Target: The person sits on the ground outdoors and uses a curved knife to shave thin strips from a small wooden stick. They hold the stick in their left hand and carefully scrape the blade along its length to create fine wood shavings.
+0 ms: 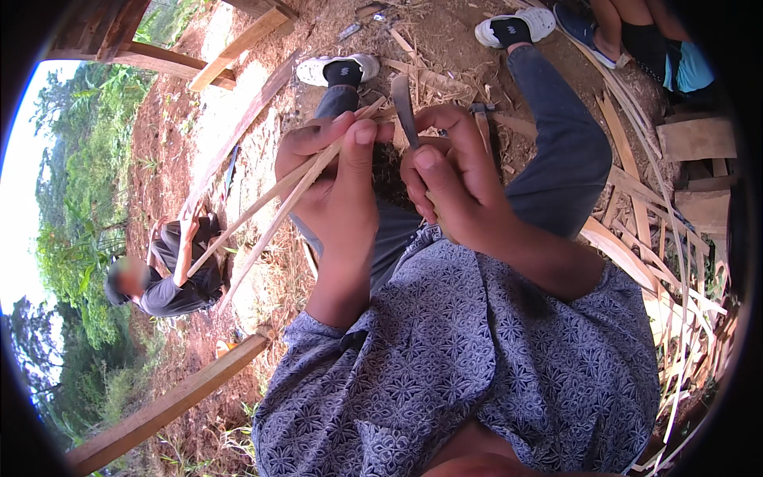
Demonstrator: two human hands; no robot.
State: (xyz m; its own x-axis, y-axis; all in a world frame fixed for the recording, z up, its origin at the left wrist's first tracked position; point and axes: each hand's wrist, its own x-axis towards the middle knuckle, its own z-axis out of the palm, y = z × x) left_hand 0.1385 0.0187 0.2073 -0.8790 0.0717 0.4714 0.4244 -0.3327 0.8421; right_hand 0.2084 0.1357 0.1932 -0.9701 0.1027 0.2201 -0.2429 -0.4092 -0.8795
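Observation:
My left hand (338, 171) pinches two thin, pale split-wood strips (277, 230) between thumb and fingers. They slant down to the left, close together at the hand and spreading apart towards their far ends. In my right hand (457, 175) is a knife (404, 110), its handle mostly hidden by my closed fingers. The narrow dark blade points up and slightly left. Its tip stands beside the upper ends of the strips; I cannot tell whether it touches them.
Shavings and a hammer-like tool (482, 119) lie between my legs. Long wood strips (636, 199) are heaped at right, near stacked boards (698, 140). A timber beam (175, 401) crosses lower left. One person (179, 266) sits at left; another's foot (586, 36) shows at upper right.

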